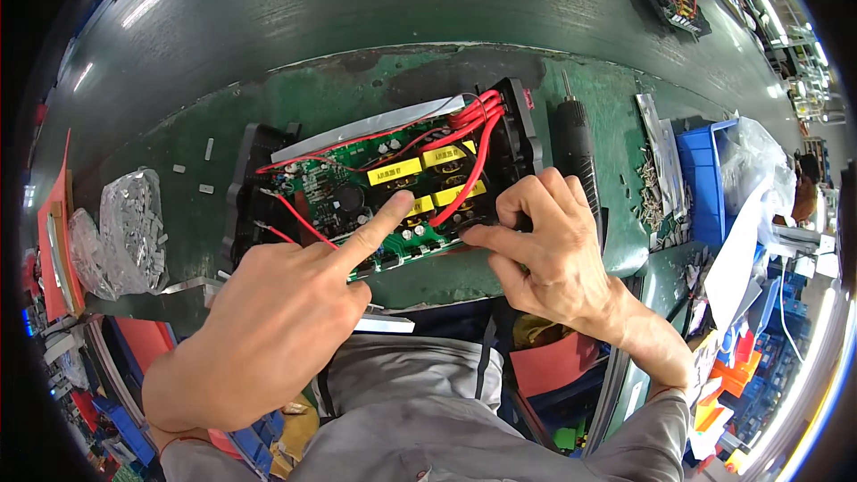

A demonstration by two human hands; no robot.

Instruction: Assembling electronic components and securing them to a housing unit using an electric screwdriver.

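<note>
A green circuit board (314, 180) lies in front of me between two black end plates, the left one (250, 183) and the right one (522, 129). Yellow-wrapped components (395, 173) and thick red wires (483, 156) crowd its right half. My left hand (277, 321) reaches over the near edge, index finger stretched onto a yellow-wrapped component, thumb apart from it by the edge. At the board's near right corner, my right hand (558, 250) has its fingers bent and closed beside the right end plate. Whatever its fingertips hold, if anything, is hidden.
A black electric screwdriver (575, 147) lies right of the assembly, near loose screws (651, 192) and a blue bin (703, 180). On the left sits a clear bag of small grey parts (125, 232). Another wired assembly (674, 4) stands far right.
</note>
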